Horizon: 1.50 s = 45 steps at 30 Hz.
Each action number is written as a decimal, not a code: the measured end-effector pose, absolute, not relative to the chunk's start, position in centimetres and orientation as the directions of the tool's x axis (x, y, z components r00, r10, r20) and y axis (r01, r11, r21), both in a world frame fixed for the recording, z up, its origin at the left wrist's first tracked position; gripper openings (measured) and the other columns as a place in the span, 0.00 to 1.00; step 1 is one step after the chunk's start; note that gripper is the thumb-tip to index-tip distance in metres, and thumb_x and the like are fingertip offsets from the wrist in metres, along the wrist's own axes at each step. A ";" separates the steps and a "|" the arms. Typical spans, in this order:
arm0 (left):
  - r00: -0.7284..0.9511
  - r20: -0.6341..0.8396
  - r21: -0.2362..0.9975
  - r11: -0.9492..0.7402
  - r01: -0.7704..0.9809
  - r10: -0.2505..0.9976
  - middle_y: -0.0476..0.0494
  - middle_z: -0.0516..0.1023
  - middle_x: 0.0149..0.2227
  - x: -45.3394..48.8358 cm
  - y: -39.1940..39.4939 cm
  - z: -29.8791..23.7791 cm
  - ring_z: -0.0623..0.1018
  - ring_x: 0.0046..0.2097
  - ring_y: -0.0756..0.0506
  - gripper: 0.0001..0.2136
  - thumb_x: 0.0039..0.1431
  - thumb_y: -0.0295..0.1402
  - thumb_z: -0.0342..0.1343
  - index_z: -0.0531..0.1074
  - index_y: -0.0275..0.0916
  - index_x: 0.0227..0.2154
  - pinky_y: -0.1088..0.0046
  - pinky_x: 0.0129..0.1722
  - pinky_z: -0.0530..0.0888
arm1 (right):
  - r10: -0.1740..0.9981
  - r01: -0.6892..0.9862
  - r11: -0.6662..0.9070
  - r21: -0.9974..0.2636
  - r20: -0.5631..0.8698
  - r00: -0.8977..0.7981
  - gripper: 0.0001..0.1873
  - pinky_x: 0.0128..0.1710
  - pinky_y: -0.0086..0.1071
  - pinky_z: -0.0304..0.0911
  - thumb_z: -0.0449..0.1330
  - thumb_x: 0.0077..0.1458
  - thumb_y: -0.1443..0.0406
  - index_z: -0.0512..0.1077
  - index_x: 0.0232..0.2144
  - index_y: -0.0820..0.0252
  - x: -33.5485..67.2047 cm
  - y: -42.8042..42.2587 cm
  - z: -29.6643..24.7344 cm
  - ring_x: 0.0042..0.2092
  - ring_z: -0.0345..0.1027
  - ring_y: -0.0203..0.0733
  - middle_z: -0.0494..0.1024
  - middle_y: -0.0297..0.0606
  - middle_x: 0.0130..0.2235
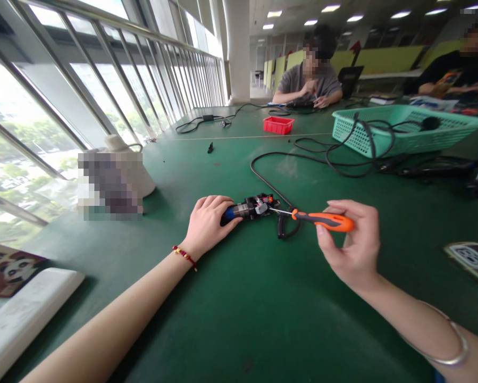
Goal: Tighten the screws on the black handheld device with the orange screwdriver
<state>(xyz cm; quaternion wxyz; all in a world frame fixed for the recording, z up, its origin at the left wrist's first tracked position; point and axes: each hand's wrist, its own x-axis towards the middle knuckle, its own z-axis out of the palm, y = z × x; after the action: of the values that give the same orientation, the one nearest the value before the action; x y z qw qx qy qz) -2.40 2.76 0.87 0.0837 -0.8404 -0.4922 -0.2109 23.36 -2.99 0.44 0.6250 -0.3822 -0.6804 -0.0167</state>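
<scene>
My left hand [209, 221] is wrapped round the left end of an opened corded electric device [247, 208], pressing it to the table. The device is dark and slim, with a blue part, a metallic motor-like section and a little red and orange at its exposed right end. My right hand [354, 244] grips an orange and black screwdriver [326, 219] by its handle. Its thin shaft points left, with the tip at the device's exposed end. Whether the tip sits on a screw is too small to tell. A black cable [276, 187] leads away from that end.
A green table [239, 308] carries a red tray [278, 125], a teal basket [414, 146] with cables, and a small black piece [210, 148]. A pale jug [143, 178] and a white bar [31, 319] stand left; a phone-like object [472, 258] lies right. Two people sit across.
</scene>
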 end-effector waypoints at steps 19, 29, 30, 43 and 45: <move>0.375 0.429 -0.012 -0.410 0.912 0.822 0.44 0.73 0.48 -1.6 1.6 1.0 0.75 0.44 0.45 0.13 0.57 0.40 0.49 0.66 0.40 0.43 0.70 0.38 0.70 | 0.593 0.574 0.661 -0.484 0.805 -0.004 0.14 0.30 0.30 0.66 0.60 0.47 0.70 0.67 0.39 0.56 23.2 -3.4 0.4 0.30 0.67 0.35 0.69 0.35 0.33; 0.318 0.212 -0.061 -0.312 0.948 0.924 0.45 0.75 0.37 0.0 0.6 2.6 0.76 0.38 0.43 0.15 0.59 0.44 0.46 0.62 0.39 0.42 0.72 0.29 0.68 | 0.603 0.575 0.688 -0.442 0.790 -0.115 0.05 0.30 0.30 0.62 0.58 0.50 0.71 0.67 0.30 0.56 23.2 -3.7 1.0 0.29 0.65 0.35 0.72 0.32 0.28; 0.319 0.190 -0.056 -0.314 0.948 0.929 0.45 0.75 0.38 0.0 0.7 2.7 0.76 0.39 0.43 0.16 0.59 0.44 0.46 0.62 0.39 0.43 0.72 0.29 0.68 | 0.604 0.570 0.694 -0.439 0.786 -0.129 0.05 0.30 0.30 0.62 0.58 0.50 0.70 0.67 0.31 0.56 23.1 -3.8 1.0 0.29 0.65 0.36 0.72 0.33 0.28; -0.063 -0.067 -0.004 0.063 0.998 0.996 0.36 0.73 0.45 -3.5 2.1 5.1 0.76 0.42 0.36 0.23 0.57 0.52 0.40 0.69 0.37 0.38 0.64 0.36 0.71 | 0.697 0.582 0.715 -0.388 0.328 -0.638 0.11 0.39 0.33 0.60 0.57 0.51 0.67 0.69 0.40 0.56 21.8 -3.3 -0.1 0.35 0.66 0.37 0.75 0.34 0.34; -0.147 -0.112 -0.052 0.142 0.989 0.983 0.32 0.73 0.45 -4.8 2.6 5.9 0.75 0.45 0.33 0.26 0.56 0.52 0.40 0.70 0.35 0.40 0.62 0.38 0.71 | 0.692 0.576 0.717 -0.392 0.306 -0.654 0.11 0.39 0.33 0.59 0.57 0.51 0.68 0.70 0.39 0.56 21.9 -3.4 0.0 0.35 0.66 0.37 0.75 0.34 0.34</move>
<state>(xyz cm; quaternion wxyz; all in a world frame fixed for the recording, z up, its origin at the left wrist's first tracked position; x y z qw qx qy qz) -4.83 2.60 5.90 -0.0257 -0.6527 -0.7551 0.0564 21.87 -3.43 -0.02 0.2213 -0.3522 -0.8999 0.1311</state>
